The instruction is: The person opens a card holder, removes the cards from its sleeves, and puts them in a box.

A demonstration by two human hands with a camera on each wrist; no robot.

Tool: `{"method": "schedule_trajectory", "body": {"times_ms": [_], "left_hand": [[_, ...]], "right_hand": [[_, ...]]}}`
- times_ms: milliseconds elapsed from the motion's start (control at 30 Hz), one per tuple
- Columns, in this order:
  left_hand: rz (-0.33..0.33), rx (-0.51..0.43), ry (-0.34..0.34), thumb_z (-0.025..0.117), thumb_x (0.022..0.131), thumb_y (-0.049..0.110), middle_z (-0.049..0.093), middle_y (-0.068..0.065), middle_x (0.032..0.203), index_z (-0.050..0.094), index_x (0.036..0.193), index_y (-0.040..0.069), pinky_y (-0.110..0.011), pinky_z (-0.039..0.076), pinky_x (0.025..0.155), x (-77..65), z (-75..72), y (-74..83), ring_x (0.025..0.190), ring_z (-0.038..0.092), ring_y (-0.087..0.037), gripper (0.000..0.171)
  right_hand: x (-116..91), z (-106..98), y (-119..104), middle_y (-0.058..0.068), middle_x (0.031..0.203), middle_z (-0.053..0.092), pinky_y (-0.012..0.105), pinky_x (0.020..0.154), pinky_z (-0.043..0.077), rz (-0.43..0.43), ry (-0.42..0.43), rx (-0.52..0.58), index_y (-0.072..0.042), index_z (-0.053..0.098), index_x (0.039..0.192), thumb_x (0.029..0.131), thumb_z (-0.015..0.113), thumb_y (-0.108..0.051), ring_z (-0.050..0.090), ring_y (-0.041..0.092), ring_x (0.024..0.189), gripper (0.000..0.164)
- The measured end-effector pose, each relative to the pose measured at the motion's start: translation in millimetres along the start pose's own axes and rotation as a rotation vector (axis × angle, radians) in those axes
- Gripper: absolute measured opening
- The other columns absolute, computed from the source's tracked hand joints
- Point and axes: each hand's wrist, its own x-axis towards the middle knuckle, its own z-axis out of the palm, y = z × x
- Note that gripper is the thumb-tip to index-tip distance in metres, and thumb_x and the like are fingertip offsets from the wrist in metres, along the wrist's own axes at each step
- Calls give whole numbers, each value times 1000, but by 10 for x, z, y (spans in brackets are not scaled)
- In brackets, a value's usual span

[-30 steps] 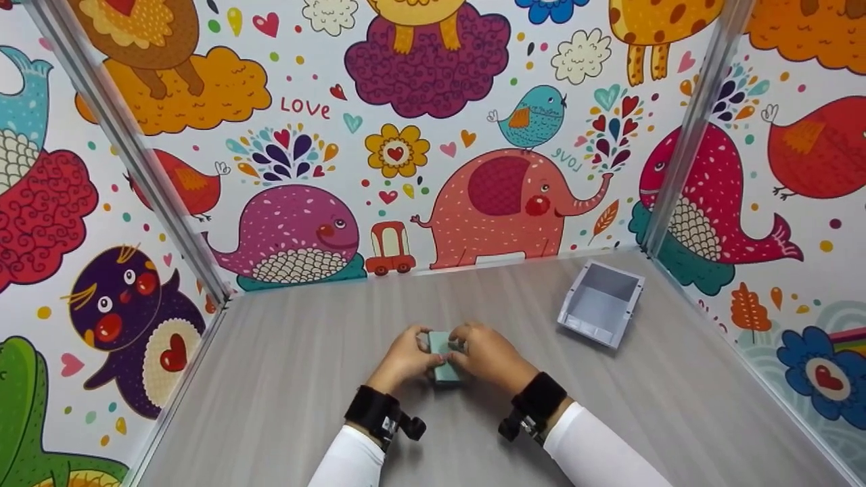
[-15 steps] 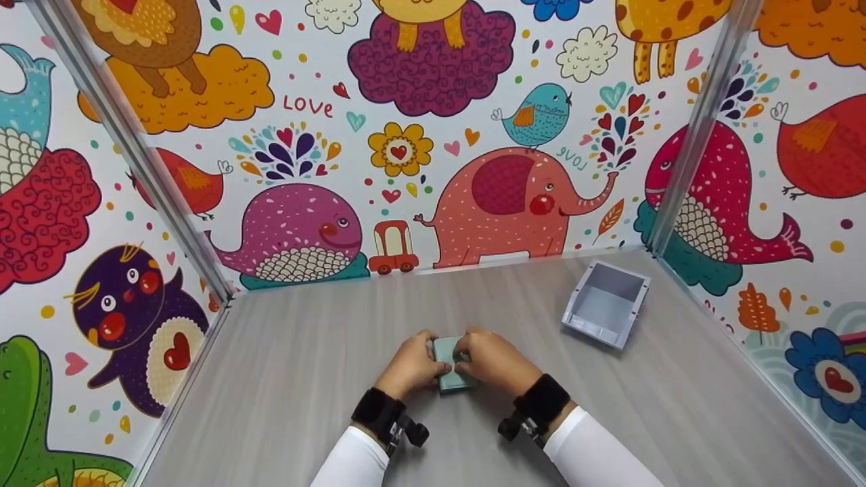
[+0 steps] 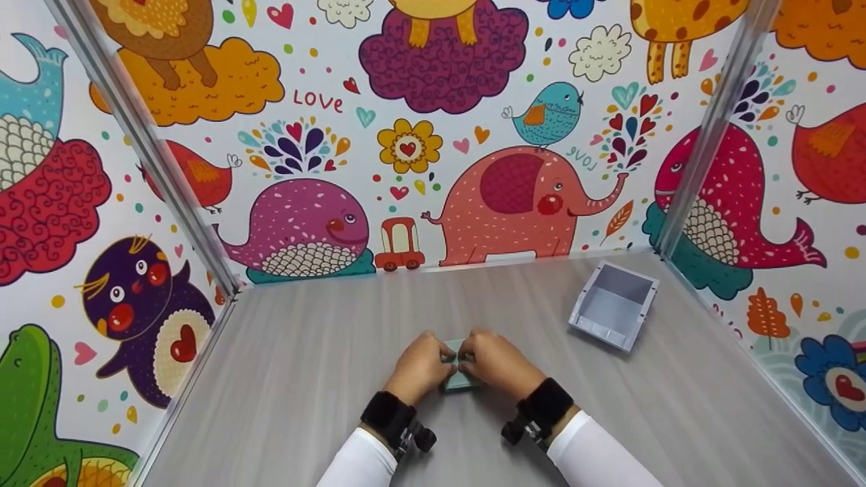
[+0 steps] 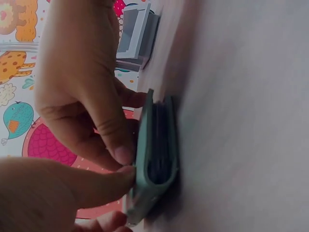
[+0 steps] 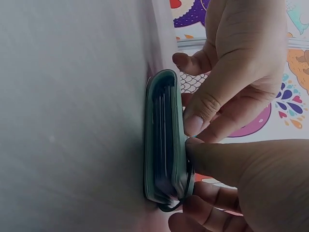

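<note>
A small mint-green card holder (image 3: 460, 384) lies on the table between the hands; its rounded spine and stacked inner sleeves show edge-on in the left wrist view. My left hand (image 3: 421, 368) holds it from the left, thumb on the top cover. From the right my right hand (image 3: 499, 362) grips the other side, its thumb meeting the left thumb over the cover. In the right wrist view a thin dark elastic band (image 5: 166, 209) loops round the card holder's edge, right beside the right fingers (image 5: 212, 212). The hands hide much of the cover.
A grey open bin (image 3: 614, 308) stands at the back right of the wood-grain table (image 3: 318, 331). Printed cartoon panels (image 3: 473, 74) with metal corner posts (image 3: 145, 149) enclose the table at the back and both sides.
Both hands have closed in over the card holder, now covering more of its top. The card holder sits slightly lower and further right in the head view, which has itself shifted.
</note>
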Motion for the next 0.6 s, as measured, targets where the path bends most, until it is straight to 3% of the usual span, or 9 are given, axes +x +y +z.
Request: {"method": "schedule_trajectory", "body": {"times_ms": [233,433,600], "left_hand": [[38,80,10,97,89,17,69,-8,111,89,112,3,-47,61,97,-39,20,4,106,71,-30,28],[15,203,64,98,89,24,74,-8,111,90,114,11,-49,64,92,-57,67,49,107,74,-33,29],[-8,250,80,97,90,25,75,-7,109,90,112,13,-50,64,91,-67,97,85,107,74,-33,25]], "right_hand": [[-34,39,-9,4,90,68,37,74,59,12,23,14,-8,87,96,90,90,-10,68,19,81,7],[-22,66,-36,5,90,68,40,75,61,35,41,24,-7,85,91,92,89,-7,70,23,82,4],[-16,87,-49,5,88,69,40,74,61,43,65,1,-8,83,89,93,85,-7,71,25,81,5]]}}
